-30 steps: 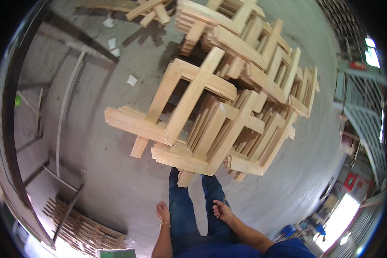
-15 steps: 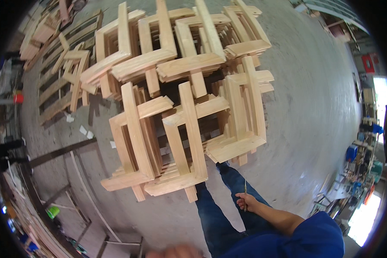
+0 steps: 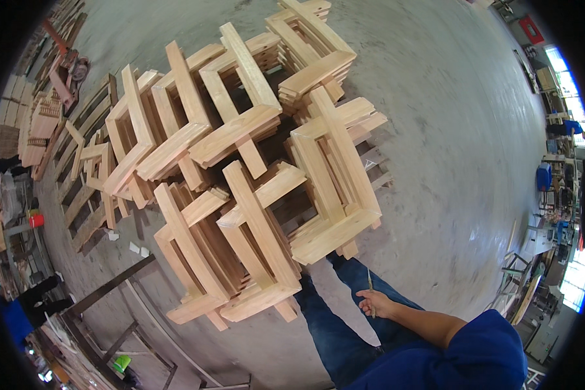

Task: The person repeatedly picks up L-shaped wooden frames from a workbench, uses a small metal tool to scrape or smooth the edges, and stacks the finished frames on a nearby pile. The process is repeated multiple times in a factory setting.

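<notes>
My right hand (image 3: 376,303) is closed around a thin pencil-like stick (image 3: 370,281) that points upward over my right thigh. Stacked pale wooden frames stand in two rows ahead of me. Closest to that hand is the front right stack (image 3: 335,235), with a gap between them. The front middle stack (image 3: 264,224) and front left stack (image 3: 192,247) stand to its left, and behind them runs the back row (image 3: 175,146). Crossing bars stick out past the frame corners. My left hand is out of the picture.
At left a slatted pallet (image 3: 88,229) lies on the floor with loose frame pieces (image 3: 96,153) on it. A dark metal stand (image 3: 120,342) is at lower left, near a green object (image 3: 121,363). Cluttered shelving and a blue container (image 3: 544,175) line the right side.
My view has turned, so the stacks appear tilted and shifted leftward. My left hand, blurred at the lower edge before, has left the picture. The right hand keeps its hold.
</notes>
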Demonstrator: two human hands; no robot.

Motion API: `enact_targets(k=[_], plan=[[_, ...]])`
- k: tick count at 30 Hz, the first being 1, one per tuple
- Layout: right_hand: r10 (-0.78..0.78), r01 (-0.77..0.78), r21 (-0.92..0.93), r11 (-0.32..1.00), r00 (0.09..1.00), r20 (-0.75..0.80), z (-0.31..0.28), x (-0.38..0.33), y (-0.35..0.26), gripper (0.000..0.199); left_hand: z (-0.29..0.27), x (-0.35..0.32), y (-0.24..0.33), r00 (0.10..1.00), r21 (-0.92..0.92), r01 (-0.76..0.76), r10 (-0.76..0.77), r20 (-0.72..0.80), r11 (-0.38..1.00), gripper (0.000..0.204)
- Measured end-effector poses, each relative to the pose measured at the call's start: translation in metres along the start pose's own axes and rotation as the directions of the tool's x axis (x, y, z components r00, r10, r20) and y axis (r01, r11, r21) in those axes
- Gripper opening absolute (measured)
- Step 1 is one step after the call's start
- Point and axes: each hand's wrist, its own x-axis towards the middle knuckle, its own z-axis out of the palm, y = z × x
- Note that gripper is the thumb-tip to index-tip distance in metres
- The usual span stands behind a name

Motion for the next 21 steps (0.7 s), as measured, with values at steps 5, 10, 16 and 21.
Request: enact_targets(k=[5, 10, 16, 21], plan=[[-0.009, 0.009, -0.021, 1.0, 1.0, 0.019, -0.001, -0.004, -0.013, 0.038, 0.018, 0.007, -0.012, 0.998, 0.019, 0.057, -0.058, 0.015, 0.998, 0.081], [-0.03, 0.032, -0.048, 0.998, 0.998, 0.051, 0.001, -0.002, -0.035, 0.039, 0.035, 0.012, -0.014, 0.995, 0.038, 0.089, -0.09, 0.036, 0.995, 0.088], [-0.055, 0.071, -0.153, 0.986, 0.992, 0.111, 0.004, -0.002, -0.053, 0.03, 0.058, -0.008, 0.013, 0.997, 0.087, 0.041, -0.046, 0.057, 0.995, 0.096], [0.006, 0.057, -0.328, 0.943, 0.982, 0.189, -0.009, 0.015, -0.046, 0.018, 0.083, -0.065, 0.059, 0.997, 0.135, -0.075, 0.077, -0.008, 0.988, 0.102]])
